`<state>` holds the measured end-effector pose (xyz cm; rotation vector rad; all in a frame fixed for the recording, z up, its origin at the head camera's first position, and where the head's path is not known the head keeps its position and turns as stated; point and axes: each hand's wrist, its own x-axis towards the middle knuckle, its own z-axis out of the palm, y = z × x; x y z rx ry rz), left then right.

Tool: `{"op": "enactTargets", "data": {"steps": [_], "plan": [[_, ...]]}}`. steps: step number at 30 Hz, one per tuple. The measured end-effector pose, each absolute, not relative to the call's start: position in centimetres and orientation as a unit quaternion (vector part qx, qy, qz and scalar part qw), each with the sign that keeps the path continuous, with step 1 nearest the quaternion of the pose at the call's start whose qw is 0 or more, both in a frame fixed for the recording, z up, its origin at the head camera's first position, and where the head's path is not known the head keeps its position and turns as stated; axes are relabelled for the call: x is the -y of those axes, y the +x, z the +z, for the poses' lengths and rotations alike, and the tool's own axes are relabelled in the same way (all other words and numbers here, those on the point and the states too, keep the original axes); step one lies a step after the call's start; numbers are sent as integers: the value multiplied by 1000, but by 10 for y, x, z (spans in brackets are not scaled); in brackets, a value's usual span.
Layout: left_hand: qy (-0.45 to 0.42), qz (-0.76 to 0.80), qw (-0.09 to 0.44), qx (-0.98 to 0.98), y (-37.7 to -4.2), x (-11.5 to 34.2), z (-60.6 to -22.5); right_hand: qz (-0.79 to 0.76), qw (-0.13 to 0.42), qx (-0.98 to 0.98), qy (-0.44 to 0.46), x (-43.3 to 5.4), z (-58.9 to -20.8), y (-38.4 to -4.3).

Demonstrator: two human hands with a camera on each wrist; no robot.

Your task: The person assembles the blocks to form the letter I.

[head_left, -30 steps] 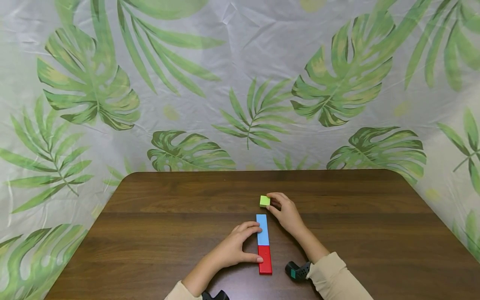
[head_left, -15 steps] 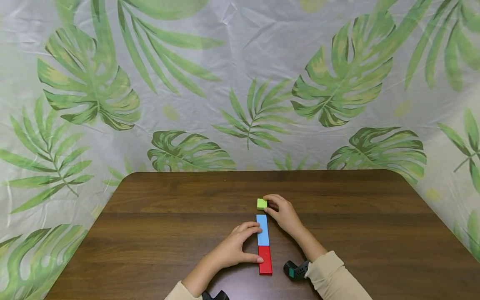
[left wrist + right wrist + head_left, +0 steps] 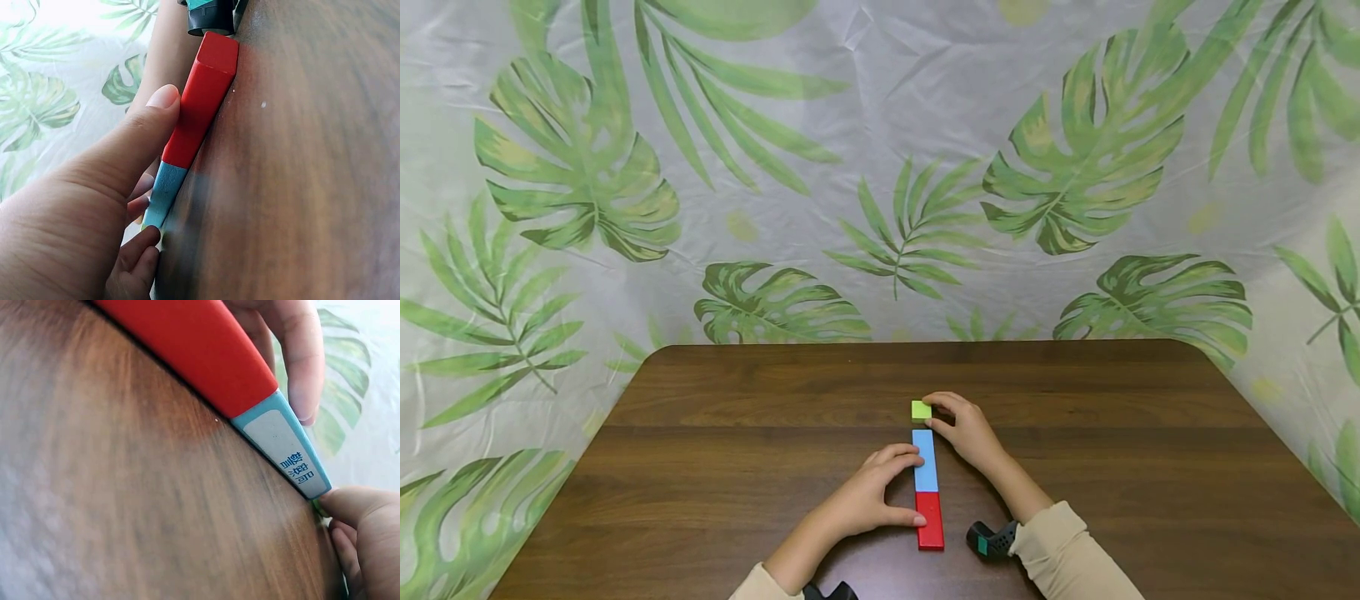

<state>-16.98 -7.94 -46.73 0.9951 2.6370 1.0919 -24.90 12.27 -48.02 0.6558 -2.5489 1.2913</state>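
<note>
A red block (image 3: pixel 932 533) and a light blue block (image 3: pixel 927 471) lie end to end in a line on the table, the blue one farther away. My left hand (image 3: pixel 868 493) rests along their left side, its thumb touching the red block and its fingertips at the blue one. Just beyond the blue block, my right hand (image 3: pixel 972 433) pinches a small green block (image 3: pixel 921 410) between thumb and fingers; a narrow gap shows between green and blue. In the right wrist view, the blue block's side bears a white panel (image 3: pixel 275 440) with blue characters.
The brown wooden table (image 3: pixel 737 450) reaches back to a leaf-patterned cloth (image 3: pixel 925 108). A black wrist device (image 3: pixel 992 542) sits at the right sleeve (image 3: pixel 1060 550), close to the red block's right side.
My right hand has moved the green block left and slightly nearer, so it sits in line beyond the blue block. The left hand and the other two blocks have stayed put.
</note>
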Motion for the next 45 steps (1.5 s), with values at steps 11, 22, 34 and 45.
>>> {"op": "enactTargets", "data": {"steps": [11, 22, 34, 45], "plan": [[329, 365, 60, -869, -170, 79, -467, 431, 107, 867, 226, -124, -481, -249], [331, 365, 58, -868, -170, 79, -467, 432, 108, 865, 231, -123, -481, -250], [331, 362, 58, -870, -170, 80, -468, 437, 102, 864, 228, -123, -480, -249], [334, 364, 52, -868, -170, 79, -469, 476, 79, 849, 214, -125, -476, -246]]}}
